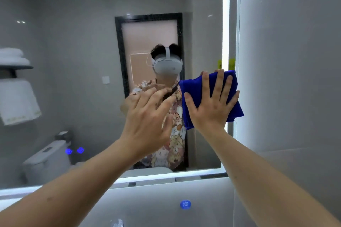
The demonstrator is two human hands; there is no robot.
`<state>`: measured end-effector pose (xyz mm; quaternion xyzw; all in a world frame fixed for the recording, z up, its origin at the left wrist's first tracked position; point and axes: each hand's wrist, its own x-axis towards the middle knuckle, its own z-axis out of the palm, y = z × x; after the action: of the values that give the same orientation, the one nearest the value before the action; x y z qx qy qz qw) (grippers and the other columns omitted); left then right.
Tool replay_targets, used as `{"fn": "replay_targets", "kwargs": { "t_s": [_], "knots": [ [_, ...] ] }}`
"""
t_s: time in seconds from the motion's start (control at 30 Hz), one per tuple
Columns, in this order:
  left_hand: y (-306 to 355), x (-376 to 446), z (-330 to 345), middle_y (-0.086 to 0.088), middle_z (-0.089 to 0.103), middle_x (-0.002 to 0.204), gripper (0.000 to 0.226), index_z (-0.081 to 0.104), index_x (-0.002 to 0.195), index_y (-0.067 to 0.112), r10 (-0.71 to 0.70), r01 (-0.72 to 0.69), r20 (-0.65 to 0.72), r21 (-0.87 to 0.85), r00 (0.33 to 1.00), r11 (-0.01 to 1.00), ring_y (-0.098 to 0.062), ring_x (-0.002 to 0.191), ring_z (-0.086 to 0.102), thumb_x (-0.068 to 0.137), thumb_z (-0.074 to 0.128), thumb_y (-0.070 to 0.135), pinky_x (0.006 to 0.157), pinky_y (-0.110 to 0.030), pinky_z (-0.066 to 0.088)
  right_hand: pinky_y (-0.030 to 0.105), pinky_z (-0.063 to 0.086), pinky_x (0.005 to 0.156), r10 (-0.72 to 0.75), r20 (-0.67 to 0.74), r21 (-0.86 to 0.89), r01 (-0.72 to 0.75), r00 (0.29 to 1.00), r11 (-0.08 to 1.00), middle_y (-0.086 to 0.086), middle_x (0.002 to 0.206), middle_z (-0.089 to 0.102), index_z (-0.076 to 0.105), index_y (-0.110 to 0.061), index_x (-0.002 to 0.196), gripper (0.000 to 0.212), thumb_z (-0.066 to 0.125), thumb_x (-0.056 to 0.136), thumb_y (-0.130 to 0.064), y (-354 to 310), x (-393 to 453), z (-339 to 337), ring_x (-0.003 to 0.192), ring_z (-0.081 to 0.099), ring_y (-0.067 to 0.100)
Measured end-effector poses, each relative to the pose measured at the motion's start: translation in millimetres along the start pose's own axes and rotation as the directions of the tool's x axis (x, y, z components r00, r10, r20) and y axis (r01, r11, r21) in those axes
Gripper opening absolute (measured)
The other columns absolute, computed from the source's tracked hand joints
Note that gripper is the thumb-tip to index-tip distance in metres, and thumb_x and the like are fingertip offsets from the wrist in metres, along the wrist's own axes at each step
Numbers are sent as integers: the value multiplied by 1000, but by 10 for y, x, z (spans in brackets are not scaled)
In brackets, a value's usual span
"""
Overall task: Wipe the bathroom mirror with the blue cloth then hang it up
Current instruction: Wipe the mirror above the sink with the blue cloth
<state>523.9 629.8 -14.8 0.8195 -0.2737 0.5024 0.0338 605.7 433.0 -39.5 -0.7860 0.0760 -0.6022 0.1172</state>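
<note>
While the blue cloth (212, 97) lies folded against the mirror (83, 60) near its lit right edge, the right hand (212, 105) presses it flat with the palm, all fingers spread wide over the fabric. Part of the cloth sticks out below and to the right of the hand, over the glowing strip (225, 24) that runs down the side of the mirror.

Just to the left, the left hand (147, 121) is raised in front of the glass with open, loosely spread fingers — it holds nothing, and I cannot tell if the fingertips touch the surface. Both forearms are bare and reach up from the lower corners.

Reflected in the mirror are the person with a white headset (167, 64) and a patterned shirt (175, 134), a dark-framed door (149, 46) behind, white towels on a shelf (16, 67) at the left, and a toilet tank (48, 160) lower down. Two small blue lights (74, 150) glow on the glass — one more blue mark (185, 204) sits below the mirror.
</note>
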Motion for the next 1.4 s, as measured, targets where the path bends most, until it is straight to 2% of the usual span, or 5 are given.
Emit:
{"fn": "replay_targets", "kwargs": {
  "t_s": [0.2,0.53,0.83,1.07,1.4],
  "knots": [
    [11,-236,185,-8,60,141,44,63,132,20,-42,41,90,9,995,999,-29,136,48,90,56,34,116,-51,34,67,9,122,-17,13,-5,17,1000,1000,13,172,13,20,-25,163,77,21,101,-71,134,-486,92,158,9,40],
    [182,-684,382,-11,59,142,49,61,136,16,-3,8,92,-58,996,998,-31,135,48,89,59,28,111,-48,34,67,10,122,2,-15,-6,-3,1000,1000,15,170,19,26,-23,162,77,38,101,-68,306,-1038,259,156,14,43],
    [141,-1210,585,-9,57,144,48,61,136,17,-27,48,209,-96,978,994,-32,138,46,90,56,27,108,-54,38,66,8,122,171,26,35,-172,985,985,17,169,20,28,-22,161,70,34,104,-62,241,-1701,381,156,13,42],
    [36,-1487,632,-9,59,141,48,62,134,16,-30,46,143,-113,989,993,-32,133,49,87,62,24,108,-50,38,64,2,122,315,41,57,-317,948,947,20,169,19,24,-21,161,70,29,105,-63,54,-1946,443,155,12,45],
    [-356,-1734,438,-13,59,140,49,63,134,14,-14,32,148,-121,989,992,-36,131,51,87,59,27,108,-51,38,64,15,123,706,10,228,-689,708,688,18,169,19,29,-15,161,72,31,104,-59,-598,-2118,594,156,12,42]
  ]
}}
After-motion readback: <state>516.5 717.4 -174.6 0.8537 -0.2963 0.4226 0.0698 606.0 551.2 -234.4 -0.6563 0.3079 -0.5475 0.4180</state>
